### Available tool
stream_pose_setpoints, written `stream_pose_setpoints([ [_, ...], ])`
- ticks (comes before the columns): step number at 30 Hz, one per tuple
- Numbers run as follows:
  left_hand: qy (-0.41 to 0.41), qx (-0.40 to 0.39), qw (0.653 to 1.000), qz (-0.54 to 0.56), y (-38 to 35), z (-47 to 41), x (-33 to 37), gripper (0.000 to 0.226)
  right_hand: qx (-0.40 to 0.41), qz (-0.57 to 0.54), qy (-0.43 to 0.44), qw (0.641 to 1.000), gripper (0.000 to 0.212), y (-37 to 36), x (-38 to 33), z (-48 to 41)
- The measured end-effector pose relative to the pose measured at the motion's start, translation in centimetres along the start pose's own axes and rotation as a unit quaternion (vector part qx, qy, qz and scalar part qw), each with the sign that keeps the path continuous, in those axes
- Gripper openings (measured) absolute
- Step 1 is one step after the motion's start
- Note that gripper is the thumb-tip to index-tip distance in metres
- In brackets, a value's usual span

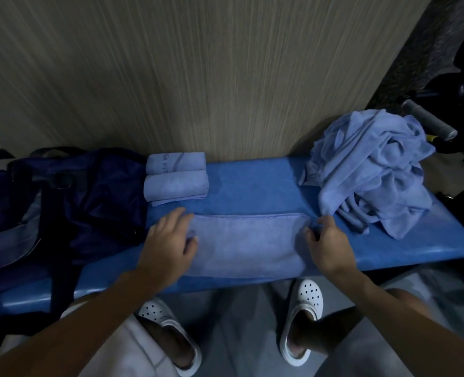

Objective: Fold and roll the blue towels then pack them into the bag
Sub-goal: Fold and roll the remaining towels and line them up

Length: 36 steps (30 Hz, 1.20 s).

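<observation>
A light blue towel lies folded into a long flat strip on the blue padded bench. My left hand rests flat on the strip's left end with fingers spread. My right hand pinches the strip's right end between curled fingers and thumb. Two rolled blue towels lie side by side at the back left of the bench. A loose heap of unfolded blue towels sits on the bench's right end. The dark navy bag lies slumped on the left end.
A wood-grain wall rises straight behind the bench. A grey padded handle and dark equipment stand at the far right. My feet in white clogs are on the floor below the bench's front edge.
</observation>
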<state>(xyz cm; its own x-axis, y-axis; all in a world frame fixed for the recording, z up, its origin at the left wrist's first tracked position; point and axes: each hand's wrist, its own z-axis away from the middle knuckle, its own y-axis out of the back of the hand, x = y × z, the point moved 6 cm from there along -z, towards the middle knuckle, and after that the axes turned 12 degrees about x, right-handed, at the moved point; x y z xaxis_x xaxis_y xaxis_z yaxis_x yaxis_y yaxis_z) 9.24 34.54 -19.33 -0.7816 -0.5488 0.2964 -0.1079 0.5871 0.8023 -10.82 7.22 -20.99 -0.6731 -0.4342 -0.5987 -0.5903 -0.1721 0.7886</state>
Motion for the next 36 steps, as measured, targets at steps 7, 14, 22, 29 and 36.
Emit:
stream_pose_setpoints([
  [7,-0.137,-0.159,0.974,-0.084,-3.6,2.9,1.6,0.062,-0.01,0.177,0.25,0.952,0.061,-1.2,-0.9,3.4],
  [14,-0.123,-0.171,0.971,-0.113,-3.9,2.7,1.1,0.068,-0.063,0.246,0.223,0.941,0.076,-2.3,0.4,3.4],
  [22,-0.034,-0.122,0.986,-0.105,-4.0,-2.6,0.0,0.06,-0.03,0.201,0.279,0.938,0.046,-1.4,-3.2,0.0],
  [29,-0.051,-0.15,0.979,-0.127,-4.3,-4.6,-1.2,0.037,-0.019,0.219,0.247,0.944,0.018,-1.8,-3.5,-2.6],
  [36,-0.029,-0.163,0.984,-0.072,-3.6,-4.3,-2.2,0.047,-0.052,0.142,0.216,0.965,0.014,-1.7,-2.7,-2.8],
])
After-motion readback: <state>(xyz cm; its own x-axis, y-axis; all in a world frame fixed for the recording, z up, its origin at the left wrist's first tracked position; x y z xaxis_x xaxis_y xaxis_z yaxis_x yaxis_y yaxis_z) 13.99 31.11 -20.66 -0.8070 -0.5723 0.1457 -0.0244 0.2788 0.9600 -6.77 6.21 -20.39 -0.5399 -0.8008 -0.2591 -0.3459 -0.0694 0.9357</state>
